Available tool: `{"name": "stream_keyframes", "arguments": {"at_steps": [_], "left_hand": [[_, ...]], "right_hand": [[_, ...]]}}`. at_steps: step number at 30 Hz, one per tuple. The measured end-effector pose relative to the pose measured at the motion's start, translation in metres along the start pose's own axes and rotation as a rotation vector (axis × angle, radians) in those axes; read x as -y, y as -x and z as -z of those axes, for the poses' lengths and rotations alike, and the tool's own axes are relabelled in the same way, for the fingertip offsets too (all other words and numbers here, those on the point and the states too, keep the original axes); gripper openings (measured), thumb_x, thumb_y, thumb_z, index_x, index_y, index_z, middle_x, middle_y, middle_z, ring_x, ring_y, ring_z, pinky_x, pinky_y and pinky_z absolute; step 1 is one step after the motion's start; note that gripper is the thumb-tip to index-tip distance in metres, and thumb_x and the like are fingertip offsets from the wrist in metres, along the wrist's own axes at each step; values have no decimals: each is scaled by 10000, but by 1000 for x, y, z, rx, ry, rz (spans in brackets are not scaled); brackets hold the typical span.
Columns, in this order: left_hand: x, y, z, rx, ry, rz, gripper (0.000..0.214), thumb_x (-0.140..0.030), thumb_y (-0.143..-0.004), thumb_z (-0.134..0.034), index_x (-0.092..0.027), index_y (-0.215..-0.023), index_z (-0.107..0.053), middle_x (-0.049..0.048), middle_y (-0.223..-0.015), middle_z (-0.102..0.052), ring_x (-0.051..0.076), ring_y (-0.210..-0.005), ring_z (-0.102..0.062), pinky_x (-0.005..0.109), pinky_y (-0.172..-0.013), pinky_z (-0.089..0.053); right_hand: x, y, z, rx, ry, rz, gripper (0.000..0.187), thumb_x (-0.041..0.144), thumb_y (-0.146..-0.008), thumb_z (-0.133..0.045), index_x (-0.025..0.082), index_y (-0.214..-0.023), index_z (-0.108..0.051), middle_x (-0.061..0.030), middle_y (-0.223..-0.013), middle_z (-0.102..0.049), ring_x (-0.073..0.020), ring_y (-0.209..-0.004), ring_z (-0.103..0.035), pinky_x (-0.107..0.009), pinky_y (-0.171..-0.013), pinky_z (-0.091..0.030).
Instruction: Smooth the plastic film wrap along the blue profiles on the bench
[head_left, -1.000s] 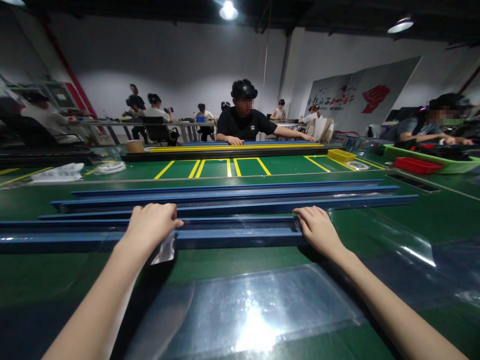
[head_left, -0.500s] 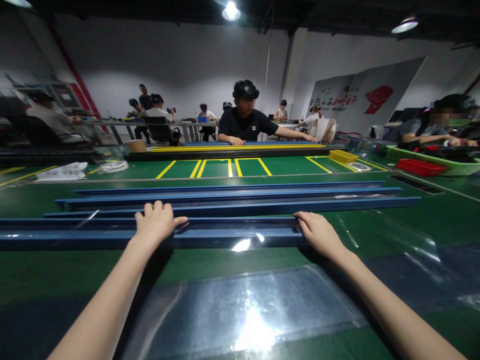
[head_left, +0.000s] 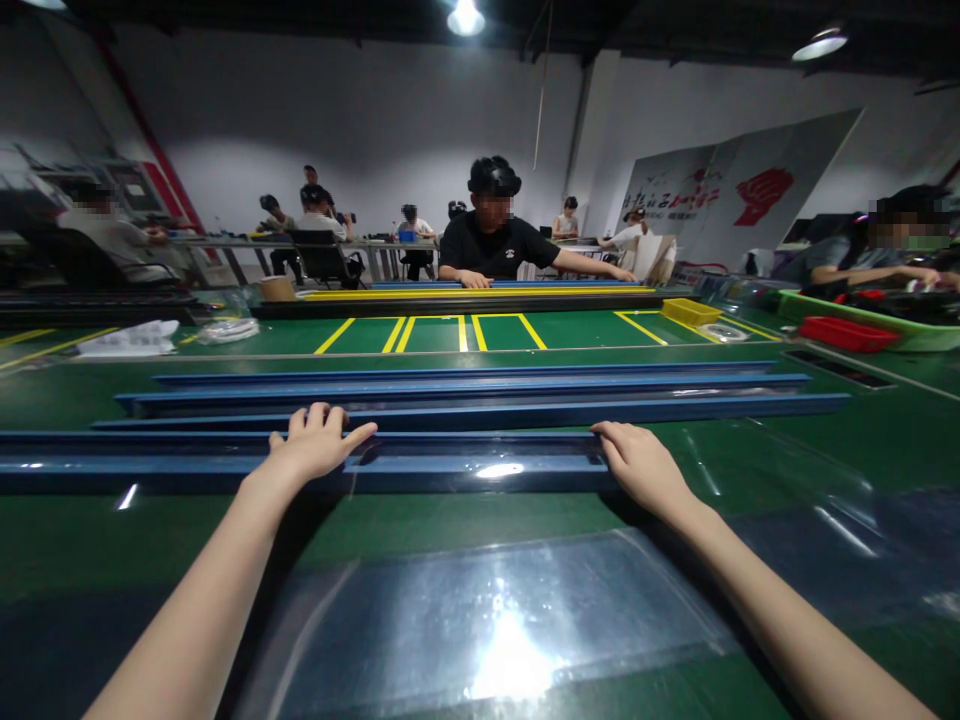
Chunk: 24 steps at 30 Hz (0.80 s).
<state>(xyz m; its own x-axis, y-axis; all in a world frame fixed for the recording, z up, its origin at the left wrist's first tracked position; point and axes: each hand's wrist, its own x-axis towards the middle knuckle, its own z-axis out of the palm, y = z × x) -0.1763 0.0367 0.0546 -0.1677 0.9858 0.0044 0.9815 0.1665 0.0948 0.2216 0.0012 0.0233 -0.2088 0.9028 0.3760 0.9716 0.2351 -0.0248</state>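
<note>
A long blue channel strip (head_left: 420,480) lies crosswise on the green table in front of me. Clear plastic film, with bright glare on it, appears to lie over or in the channel. My left hand (head_left: 319,442) rests across the strip, fingers spread over its far edge and thumb pointing right. At the strip's right end, my right hand (head_left: 643,465) has its fingers bent together over the rim, gripping it. Clear plastic sheets (head_left: 420,600) lie on the near side, between and under my forearms.
Just beyond lie several more blue channel strips (head_left: 480,412). A yellow tray (head_left: 690,312), a red tray (head_left: 847,334) and a dark flat phone-like slab (head_left: 838,369) are farther right. Across the table, a co-worker (head_left: 499,240) in black touches long yellow and black strips.
My left wrist has lowered and shifted slightly left, its fingers still spread on the strip. Glare on the plastic has moved. My right hand stays at the strip's end.
</note>
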Motion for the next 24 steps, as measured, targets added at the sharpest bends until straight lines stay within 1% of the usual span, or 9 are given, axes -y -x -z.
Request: {"name": "stream_keyframes", "arguments": {"at_steps": [2,5,7,9,12,17,21,24], "left_hand": [[-3,1,4,38,17,-51,657,-660,-693,-295,-201,-1108,-518,170,-1275,-392,376,-1202,-319,530,-896,-322],[-10,4,7,106,35,-183,619,-641,-664,-353,-226,-1096,-508,115,-1212,-438,308,-1197,-346,425,-951,-314],[-16,7,5,115,35,-268,628,-633,-663,-365,-224,-1124,-489,107,-1209,-437,277,-1200,-346,390,-982,-285],[-22,9,1,118,29,-322,641,-633,-672,-361,-224,-1154,-469,110,-1250,-402,266,-1211,-334,391,-998,-259],[-29,12,-3,137,11,-311,596,-626,-694,-347,-242,-1128,-483,104,-1298,-349,272,-1232,-299,425,-1000,-237],[-34,13,-1,141,0,-238,514,-610,-704,-362,-269,-1061,-508,83,-1250,-379,284,-1202,-313,443,-975,-246],[-36,13,2,153,-19,-238,455,-578,-724,-373,-280,-1036,-517,70,-1222,-410,293,-1169,-331,452,-947,-261],[-39,12,2,146,-39,-240,406,-541,-750,-372,-282,-1024,-523,62,-1195,-441,289,-1146,-343,451,-929,-266]], "right_hand": [[0,0,-1,-11,3,1,334,190,-852,-279,156,-972,-588,-76,-893,-649,-192,-829,-570,-309,-773,-393],[-1,0,-1,-24,13,4,324,186,-848,-287,170,-968,-588,-69,-899,-650,-187,-834,-572,-303,-775,-394],[0,0,-1,-22,20,-3,326,187,-850,-285,168,-971,-587,-69,-899,-651,-188,-836,-574,-301,-775,-395],[1,0,0,-15,23,-11,332,187,-851,-281,156,-974,-588,-74,-902,-651,-192,-839,-574,-301,-780,-394],[2,0,1,-5,13,-16,334,185,-852,-280,146,-975,-588,-76,-898,-651,-195,-840,-573,-303,-786,-394],[1,0,1,-17,-26,-14,328,190,-850,-285,135,-978,-582,-92,-918,-646,-205,-861,-570,-321,-806,-392],[1,1,0,-82,-78,1,291,191,-845,-312,144,-950,-580,-94,-927,-643,-208,-881,-570,-334,-825,-388],[4,2,-2,-183,-118,22,268,212,-851,-330,151,-969,-563,-100,-962,-633,-216,-923,-558,-353,-842,-387]]}}
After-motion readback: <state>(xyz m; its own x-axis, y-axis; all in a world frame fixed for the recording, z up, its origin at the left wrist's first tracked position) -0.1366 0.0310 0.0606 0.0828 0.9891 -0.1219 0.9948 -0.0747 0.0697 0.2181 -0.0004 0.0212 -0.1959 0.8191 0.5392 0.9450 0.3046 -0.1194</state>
